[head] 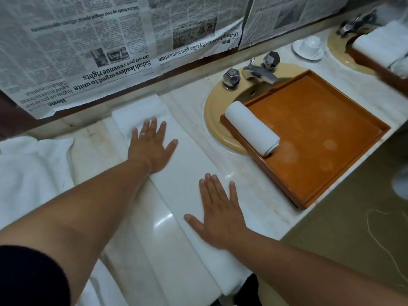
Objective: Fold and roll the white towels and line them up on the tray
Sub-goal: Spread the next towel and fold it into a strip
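White towel [187, 173], folded into one long flat strip, lies diagonally across the pale marble countertop [249, 173]. The left hand [150, 146] presses flat on its far end at 11 o'clock, fingers straight and spread. The right hand [218, 215] lies flat, fingers straight, on its near end at 5 o'clock. At 2 o'clock one square orange-brown tray [320, 129] sits over a round beige sink [212, 120], with one smooth rolled towel [251, 127] along its left edge. Behind stand one chrome faucet [258, 72] and two faceted knobs [231, 77]. A loose heap of white towels [31, 168] lies at 9 o'clock; newspaper [88, 51] covers the wall at 12.
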